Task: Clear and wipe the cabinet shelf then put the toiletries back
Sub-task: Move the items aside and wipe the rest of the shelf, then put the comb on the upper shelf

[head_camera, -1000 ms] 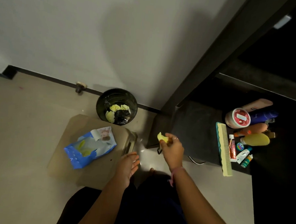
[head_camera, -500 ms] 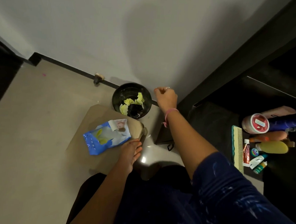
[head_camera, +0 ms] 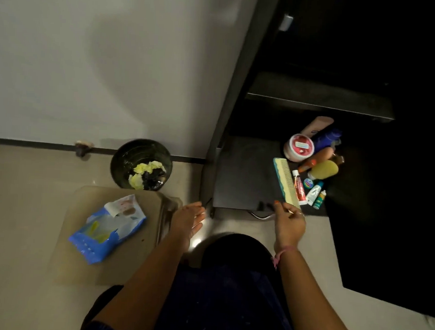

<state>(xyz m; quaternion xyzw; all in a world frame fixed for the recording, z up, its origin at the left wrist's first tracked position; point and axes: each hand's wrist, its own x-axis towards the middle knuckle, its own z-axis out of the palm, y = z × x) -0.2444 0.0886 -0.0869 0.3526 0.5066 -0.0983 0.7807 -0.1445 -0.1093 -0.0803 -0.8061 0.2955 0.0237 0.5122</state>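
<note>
Leftmost, a blue wipes packet (head_camera: 107, 231) lies on a tan mat (head_camera: 77, 263) on the pale floor, with a black bin (head_camera: 141, 164) holding crumpled yellow wipes just beyond it by the wall. Next comes the left hand (head_camera: 187, 222), fingers straight and slightly apart, holding nothing, hovering over the mat's right edge. Further right, the right hand (head_camera: 289, 225) reaches toward the near end of the comb (head_camera: 286, 185); its fingers look loosely spread and at most brush the comb's tip, though whether they touch cannot be told. The comb lies just ahead of those fingers, its long axis running away from the person and slightly leftward, so the right hand is clearly the nearer one. The toiletries (head_camera: 312, 167) cluster just right of the comb: a red-lidded jar, tubes and bottles lying close together on the dark cabinet shelf (head_camera: 243, 176). Above, a second dark shelf sits in deep shadow. The room is dim, with a plain white wall on the left.
</note>
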